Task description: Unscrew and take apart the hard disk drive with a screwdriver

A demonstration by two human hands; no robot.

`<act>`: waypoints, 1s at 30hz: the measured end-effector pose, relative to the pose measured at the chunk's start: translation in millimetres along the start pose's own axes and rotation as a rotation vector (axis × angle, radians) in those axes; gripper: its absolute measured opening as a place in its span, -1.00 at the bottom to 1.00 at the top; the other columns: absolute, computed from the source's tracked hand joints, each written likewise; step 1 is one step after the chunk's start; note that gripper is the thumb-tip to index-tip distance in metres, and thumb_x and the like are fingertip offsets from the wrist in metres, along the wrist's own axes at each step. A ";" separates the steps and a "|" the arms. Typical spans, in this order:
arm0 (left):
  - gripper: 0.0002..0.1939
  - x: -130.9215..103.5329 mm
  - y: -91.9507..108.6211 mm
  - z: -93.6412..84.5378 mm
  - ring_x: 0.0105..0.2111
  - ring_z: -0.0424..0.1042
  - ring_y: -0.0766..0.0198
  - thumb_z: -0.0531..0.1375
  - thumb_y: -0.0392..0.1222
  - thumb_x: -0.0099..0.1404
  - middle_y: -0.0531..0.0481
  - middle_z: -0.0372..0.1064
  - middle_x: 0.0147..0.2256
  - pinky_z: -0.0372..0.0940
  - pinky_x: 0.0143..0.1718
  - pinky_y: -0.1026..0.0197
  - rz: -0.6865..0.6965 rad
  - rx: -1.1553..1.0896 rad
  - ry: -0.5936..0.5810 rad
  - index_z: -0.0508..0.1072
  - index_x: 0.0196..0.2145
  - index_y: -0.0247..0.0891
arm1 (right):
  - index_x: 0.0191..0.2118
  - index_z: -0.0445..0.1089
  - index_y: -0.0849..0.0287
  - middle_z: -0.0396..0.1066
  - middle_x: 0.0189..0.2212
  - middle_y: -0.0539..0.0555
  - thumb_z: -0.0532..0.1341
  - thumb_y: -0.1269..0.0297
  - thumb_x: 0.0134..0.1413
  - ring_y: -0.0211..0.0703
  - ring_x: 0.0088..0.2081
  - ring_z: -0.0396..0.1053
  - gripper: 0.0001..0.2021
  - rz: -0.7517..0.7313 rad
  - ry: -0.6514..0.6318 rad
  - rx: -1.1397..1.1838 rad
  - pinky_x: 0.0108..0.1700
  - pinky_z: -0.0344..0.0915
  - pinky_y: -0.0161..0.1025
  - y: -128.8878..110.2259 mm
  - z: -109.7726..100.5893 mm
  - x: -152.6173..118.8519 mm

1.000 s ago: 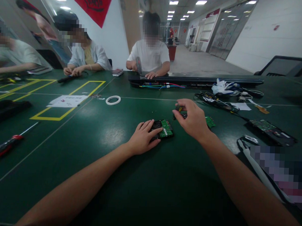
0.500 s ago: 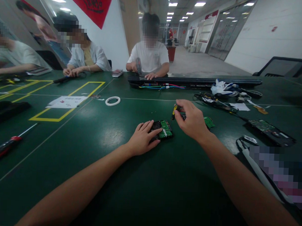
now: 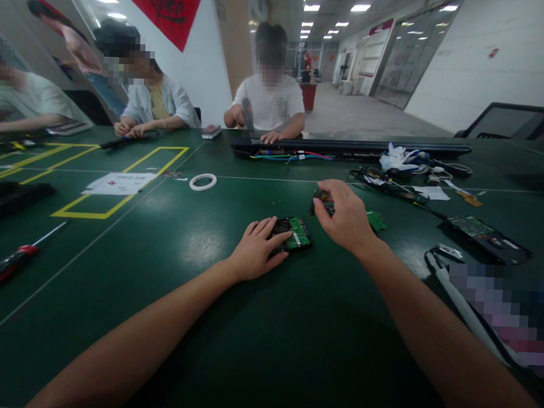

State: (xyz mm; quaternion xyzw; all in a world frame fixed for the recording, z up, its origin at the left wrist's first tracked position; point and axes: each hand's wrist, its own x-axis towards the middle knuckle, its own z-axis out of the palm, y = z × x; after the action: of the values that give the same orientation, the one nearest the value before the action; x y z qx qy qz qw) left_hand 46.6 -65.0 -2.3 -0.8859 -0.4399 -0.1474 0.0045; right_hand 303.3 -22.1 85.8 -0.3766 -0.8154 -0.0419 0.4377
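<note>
A hard drive [image 3: 301, 234] with a green circuit board on top lies on the dark green table. My left hand [image 3: 261, 250] rests over its left half, fingers spread across the top and thumb along the near edge, holding it down. Between the closed fingertips of my right hand [image 3: 343, 214] is a small screwdriver [image 3: 316, 204] with a dark handle, roughly upright above the drive's far right corner. Its tip is too fine to make out, so contact with the drive cannot be told. Behind the right hand a loose green circuit board [image 3: 376, 220] is partly hidden.
Another hard drive [image 3: 489, 239] lies to the right, near cables and white gloves [image 3: 402, 158]. A tape roll [image 3: 203, 182], a paper sheet [image 3: 119, 183] and a red-black screwdriver [image 3: 14, 264] lie leftward. Across the table a person [image 3: 270, 101] holds a power tool over a long black panel [image 3: 355, 146].
The small screwdriver has turned in my right fingers: its yellow patch faced me before, and now the dark side does. Both hands stay in place. The person opposite shifted the power tool slightly left.
</note>
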 end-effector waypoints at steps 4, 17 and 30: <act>-0.44 -0.1 -0.9 0.8 0.43 0.00 -0.20 0.17 0.11 0.49 -0.19 -0.06 0.47 0.00 0.35 -0.33 0.005 -0.009 0.011 0.29 0.37 0.04 | 0.01 0.37 0.15 0.49 -0.09 0.25 0.21 0.24 0.30 0.11 -0.13 0.49 -0.79 0.039 -0.010 0.013 -0.09 0.47 0.07 0.3 -0.1 -0.8; -0.44 -0.4 -0.1 -0.4 0.44 -0.01 -0.20 0.16 0.10 0.49 -0.20 -0.06 0.46 0.02 0.34 -0.34 0.011 -0.015 0.015 0.28 0.38 0.03 | 0.05 0.35 0.21 0.48 -0.06 0.30 0.19 0.32 0.28 0.10 -0.12 0.49 -0.75 0.027 -0.009 -0.023 -0.04 0.46 0.07 1.8 -0.3 -1.0; -0.44 -0.3 -1.2 1.7 0.44 -0.01 -0.21 0.16 0.11 0.49 -0.24 -0.06 0.46 0.02 0.34 -0.34 0.005 0.002 0.009 0.28 0.38 0.02 | 0.10 0.39 0.16 0.50 -0.03 0.27 0.20 0.25 0.32 0.16 -0.03 0.48 -0.71 0.006 -0.023 -0.042 0.06 0.41 0.14 1.1 -1.4 1.1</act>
State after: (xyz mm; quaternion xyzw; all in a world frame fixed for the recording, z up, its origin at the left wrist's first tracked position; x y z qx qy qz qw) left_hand 45.9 -64.3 -4.1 -0.8863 -0.4377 -0.1510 0.0080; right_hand 304.7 -21.2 87.2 -0.3888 -0.8181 -0.0534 0.4204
